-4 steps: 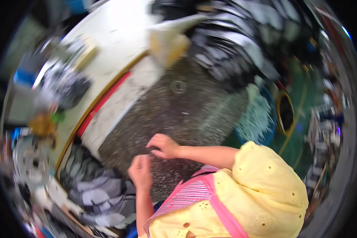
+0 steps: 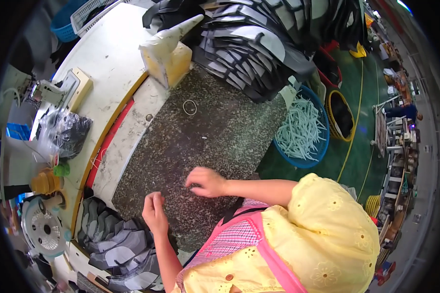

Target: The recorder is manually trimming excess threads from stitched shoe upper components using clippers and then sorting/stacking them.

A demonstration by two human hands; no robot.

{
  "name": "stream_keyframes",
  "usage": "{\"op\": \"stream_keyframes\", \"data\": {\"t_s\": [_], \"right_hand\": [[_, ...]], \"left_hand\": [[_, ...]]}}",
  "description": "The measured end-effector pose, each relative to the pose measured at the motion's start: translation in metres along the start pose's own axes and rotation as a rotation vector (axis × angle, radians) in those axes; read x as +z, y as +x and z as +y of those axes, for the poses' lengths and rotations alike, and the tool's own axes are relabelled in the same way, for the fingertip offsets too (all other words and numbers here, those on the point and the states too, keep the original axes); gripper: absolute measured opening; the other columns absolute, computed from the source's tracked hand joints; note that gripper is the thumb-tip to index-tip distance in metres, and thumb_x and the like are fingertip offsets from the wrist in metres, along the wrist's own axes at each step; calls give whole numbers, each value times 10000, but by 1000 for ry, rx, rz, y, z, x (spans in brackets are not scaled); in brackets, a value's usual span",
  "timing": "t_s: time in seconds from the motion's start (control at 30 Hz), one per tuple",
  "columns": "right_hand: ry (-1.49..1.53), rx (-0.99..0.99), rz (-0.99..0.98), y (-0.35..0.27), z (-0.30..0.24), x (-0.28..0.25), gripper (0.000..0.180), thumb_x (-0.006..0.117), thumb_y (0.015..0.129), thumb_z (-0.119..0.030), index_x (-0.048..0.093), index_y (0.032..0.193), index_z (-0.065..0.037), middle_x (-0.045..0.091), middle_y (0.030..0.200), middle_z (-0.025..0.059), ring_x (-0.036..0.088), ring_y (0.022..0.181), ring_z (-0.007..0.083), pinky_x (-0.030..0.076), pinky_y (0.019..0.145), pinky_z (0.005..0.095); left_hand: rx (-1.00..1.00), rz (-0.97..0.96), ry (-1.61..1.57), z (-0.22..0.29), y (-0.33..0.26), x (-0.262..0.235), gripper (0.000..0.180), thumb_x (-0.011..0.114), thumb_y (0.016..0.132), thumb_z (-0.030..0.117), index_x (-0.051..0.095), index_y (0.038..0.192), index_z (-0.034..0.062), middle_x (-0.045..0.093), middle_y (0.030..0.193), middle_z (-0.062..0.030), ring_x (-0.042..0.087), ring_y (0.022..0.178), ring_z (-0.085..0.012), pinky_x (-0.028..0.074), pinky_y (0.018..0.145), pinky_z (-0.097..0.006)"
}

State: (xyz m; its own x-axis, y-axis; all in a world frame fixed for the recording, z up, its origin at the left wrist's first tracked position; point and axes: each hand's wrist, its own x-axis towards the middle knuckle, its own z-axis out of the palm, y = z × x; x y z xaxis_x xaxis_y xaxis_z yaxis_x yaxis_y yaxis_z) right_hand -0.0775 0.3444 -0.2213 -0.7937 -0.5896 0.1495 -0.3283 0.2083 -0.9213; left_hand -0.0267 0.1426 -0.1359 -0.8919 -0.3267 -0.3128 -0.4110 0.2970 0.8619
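Note:
My left hand (image 2: 155, 212) hovers over the near left part of a dark speckled work surface (image 2: 181, 136), its fingers curled together. To its right is my right hand (image 2: 208, 182), also curled, with a dark gap showing between thumb and fingers. A short stretch of speckled surface separates the two hands, and they do not touch. Whether either hand pinches something small, I cannot make out. On the same surface, farther off, lie a thin pale ring (image 2: 189, 108) and a small whitish scrap (image 2: 204, 137).
Layered grey and black cut pieces (image 2: 249, 49) are heaped at the far edge; more grey pieces (image 2: 122, 244) lie near left. A blue basin (image 2: 305, 163) of pale strips and a yellow basket (image 2: 335, 100) stand right. A yellowish block (image 2: 173, 66) and a white fan (image 2: 46, 227) are left.
The view has shifted and turned sharper. My left hand has moved left, away from my right hand, so the gap between them is wider. My right hand stays curled in nearly the same place.

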Motion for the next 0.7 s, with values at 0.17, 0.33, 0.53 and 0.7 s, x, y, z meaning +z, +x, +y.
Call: {"op": "stream_keyframes", "data": {"t_s": [0.17,0.33,0.53,0.7], "right_hand": [[-427,271,386,-64,8,-99,309,631,673,-101,592,978,-72,570,1052,101,525,996,290,400,887,401],[-39,359,985,-60,25,-209,403,625,728,-75,521,1117,-64,555,1097,58,513,1002,173,396,865,309],[523,688,1474,-80,126,-295,315,580,798,-124,522,1106,-92,553,891,1,518,739,103,376,599,240],[733,662,1691,-94,185,-336,336,577,819,-180,509,1121,-51,538,809,11,490,650,108,375,527,255]], "left_hand": [[131,-338,187,8,42,61,208,545,887,178,619,996,17,649,840,-82,585,772,-97,463,698,-259],[63,-512,-42,32,54,142,282,564,881,173,574,1119,21,649,966,-74,597,872,-118,463,788,-258],[-60,-583,-339,84,95,268,545,579,882,241,351,1350,78,494,1243,-141,488,1116,-198,384,940,-305],[-349,-579,-462,123,131,337,746,527,847,522,185,1422,192,330,1395,-93,360,1252,-251,245,978,-422]]}}
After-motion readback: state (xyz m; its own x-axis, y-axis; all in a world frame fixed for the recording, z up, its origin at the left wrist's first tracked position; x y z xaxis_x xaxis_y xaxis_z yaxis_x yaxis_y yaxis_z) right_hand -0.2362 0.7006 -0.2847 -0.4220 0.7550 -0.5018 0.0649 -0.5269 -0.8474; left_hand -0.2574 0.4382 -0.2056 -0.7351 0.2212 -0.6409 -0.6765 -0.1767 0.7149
